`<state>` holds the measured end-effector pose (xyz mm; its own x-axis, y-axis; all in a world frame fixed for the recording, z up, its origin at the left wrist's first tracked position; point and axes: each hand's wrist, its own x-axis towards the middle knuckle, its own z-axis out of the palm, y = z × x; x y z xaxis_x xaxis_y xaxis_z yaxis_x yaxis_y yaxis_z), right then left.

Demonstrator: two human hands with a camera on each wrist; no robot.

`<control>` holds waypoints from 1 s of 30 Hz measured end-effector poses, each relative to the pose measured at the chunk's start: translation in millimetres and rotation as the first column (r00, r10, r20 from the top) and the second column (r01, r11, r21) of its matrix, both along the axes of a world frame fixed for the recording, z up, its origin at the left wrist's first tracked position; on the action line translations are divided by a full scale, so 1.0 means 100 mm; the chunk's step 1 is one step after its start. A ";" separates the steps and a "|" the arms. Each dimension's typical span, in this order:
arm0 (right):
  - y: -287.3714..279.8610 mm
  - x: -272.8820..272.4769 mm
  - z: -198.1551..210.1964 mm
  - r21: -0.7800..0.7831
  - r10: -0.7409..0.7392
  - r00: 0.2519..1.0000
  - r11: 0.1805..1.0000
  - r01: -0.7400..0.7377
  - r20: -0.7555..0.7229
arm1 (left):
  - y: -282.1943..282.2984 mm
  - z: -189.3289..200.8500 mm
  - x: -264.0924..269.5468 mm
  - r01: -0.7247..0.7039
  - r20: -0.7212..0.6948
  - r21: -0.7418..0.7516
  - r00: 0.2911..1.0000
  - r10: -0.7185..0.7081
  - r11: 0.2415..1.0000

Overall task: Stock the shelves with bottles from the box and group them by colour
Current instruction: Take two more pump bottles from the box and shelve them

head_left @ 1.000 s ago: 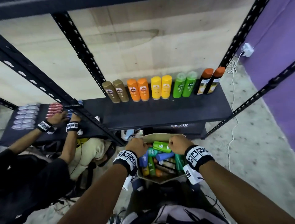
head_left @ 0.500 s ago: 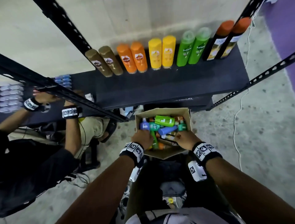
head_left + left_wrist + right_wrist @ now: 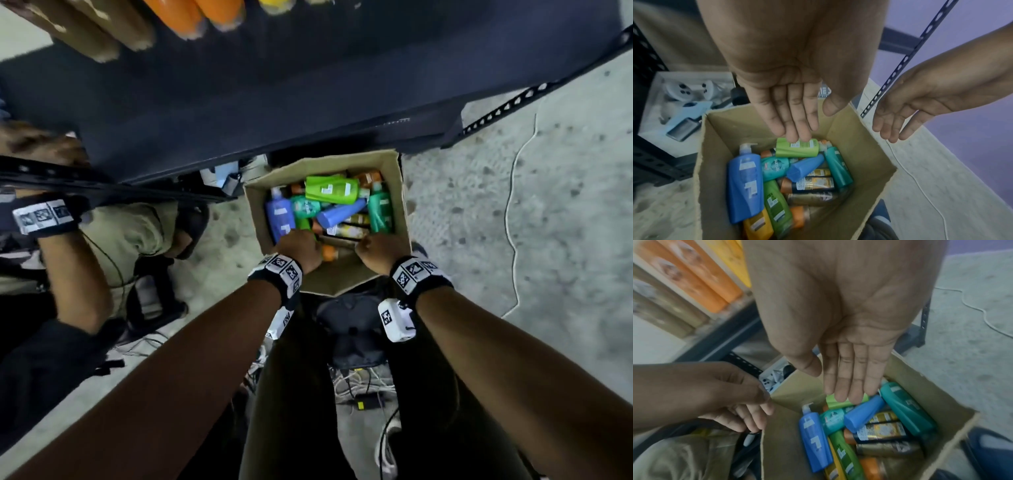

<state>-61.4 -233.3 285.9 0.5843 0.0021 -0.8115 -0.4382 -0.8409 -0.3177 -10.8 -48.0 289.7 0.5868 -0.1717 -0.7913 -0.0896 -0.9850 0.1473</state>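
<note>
An open cardboard box [image 3: 401, 192] stands on the floor in front of the dark shelf [image 3: 308, 102]. It holds several bottles lying mixed: a blue pump bottle [image 3: 745, 181], a light green bottle [image 3: 797, 147], a blue bottle [image 3: 805, 167], teal, orange, yellow and dark ones. My left hand [image 3: 301, 246] hovers over the box's near left side, fingers [image 3: 793, 116] straight and empty. My right hand [image 3: 376, 248] hangs over the near right side, palm flat and fingers [image 3: 849, 374] straight, holding nothing. Orange bottles [image 3: 198, 13] and tan bottles [image 3: 102, 31] stand on the shelf.
Another person's banded arm [image 3: 44, 219] reaches to the rack at the left. A white cable [image 3: 513, 205] runs across the concrete floor on the right. A black bag [image 3: 352, 329] and wires lie between my legs. A white box of parts [image 3: 686, 91] sits under the shelf.
The view has tilted down onto the box, and most shelf bottles have slid out of the top. Both hands have stayed over the box's near side, empty.
</note>
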 end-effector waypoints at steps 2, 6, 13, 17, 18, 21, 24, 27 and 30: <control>0.00 0.04 -0.30 0.036 -0.022 0.999 0.999 0.024 -0.040 | -0.03 -0.33 0.04 0.001 -0.015 0.002 1.000 -0.001 1.000; -0.05 0.09 -0.91 0.010 -0.133 0.988 0.991 0.134 -0.082 | -0.12 -0.98 0.14 -0.022 0.002 0.014 1.000 0.022 1.000; -0.17 0.18 -1.95 -0.109 -0.219 0.955 0.974 0.200 -0.202 | -0.35 -1.96 0.46 0.103 0.103 -0.012 0.990 -0.101 0.995; -0.21 0.27 -2.41 -0.176 -0.337 0.924 0.935 0.307 -0.179 | -0.49 -2.39 0.73 0.160 0.170 -0.040 0.974 -0.151 0.986; -0.22 0.29 -2.53 -0.187 -0.378 0.912 0.919 0.348 -0.160 | -0.53 -2.51 0.78 0.191 0.196 -0.039 0.964 -0.180 0.981; -0.28 0.35 -2.89 -0.221 -0.506 0.855 0.852 0.474 -0.116 | -0.60 -2.83 0.88 0.249 0.269 -0.031 0.935 -0.232 0.968; -0.33 0.41 -3.21 -0.225 -0.559 0.817 0.821 0.524 -0.140 | -0.64 -3.08 0.90 0.260 0.276 -0.001 0.928 -0.250 0.966; -0.38 0.46 -3.50 -0.176 -0.580 0.792 0.814 0.554 -0.189 | -0.63 -3.31 0.88 0.282 0.193 0.040 0.939 -0.284 0.959; -0.38 0.45 -3.66 -0.139 -0.592 0.774 0.806 0.575 -0.227 | -0.59 -3.50 0.85 0.300 0.193 0.027 0.934 -0.299 0.954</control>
<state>-16.9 -270.8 -80.5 0.2378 -0.3256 -0.9151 -0.9072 -0.4111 -0.0895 73.9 -106.6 -60.1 0.6491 -0.3651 -0.6674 -0.4074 -0.9077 0.1003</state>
